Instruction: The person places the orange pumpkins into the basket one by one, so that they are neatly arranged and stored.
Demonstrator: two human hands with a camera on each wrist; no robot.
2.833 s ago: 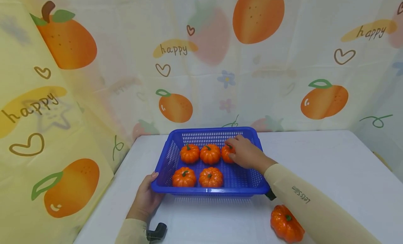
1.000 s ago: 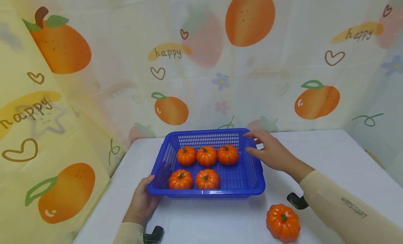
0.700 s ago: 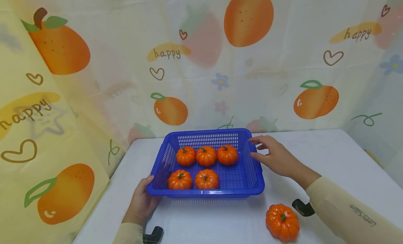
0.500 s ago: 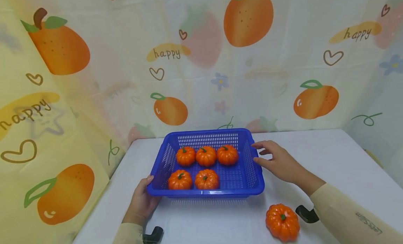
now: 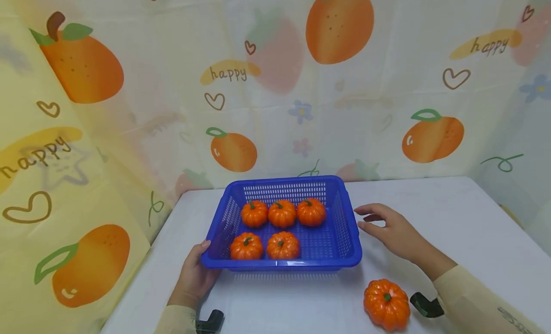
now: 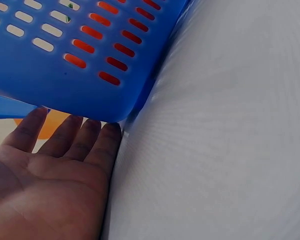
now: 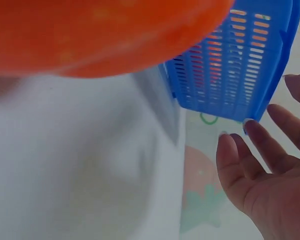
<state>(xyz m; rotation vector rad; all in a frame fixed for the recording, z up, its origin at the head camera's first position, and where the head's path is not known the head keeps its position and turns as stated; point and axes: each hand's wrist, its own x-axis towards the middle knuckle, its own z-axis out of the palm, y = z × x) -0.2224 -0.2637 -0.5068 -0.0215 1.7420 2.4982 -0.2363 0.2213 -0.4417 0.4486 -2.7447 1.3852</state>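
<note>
A blue perforated plastic basket holds several small orange pumpkins, three in the back row and two in front. My left hand holds the basket at its front left corner, thumb at the rim. In the left wrist view its fingers touch the lower edge of the basket's wall. To the right of the basket, my right hand hovers with nothing in it, fingers loosely bent and spread. One more pumpkin sits on the table below that hand, and it looms large and near in the right wrist view.
The white table ends at a hanging cloth printed with fruit, hearts and words. Another stretch of printed cloth closes off the left side. A black wrist mount juts from my right sleeve, close to the loose pumpkin.
My right hand let go of the back right pumpkin in the basket, then moved out over the right rim and toward me. The left hand stays at the corner.
</note>
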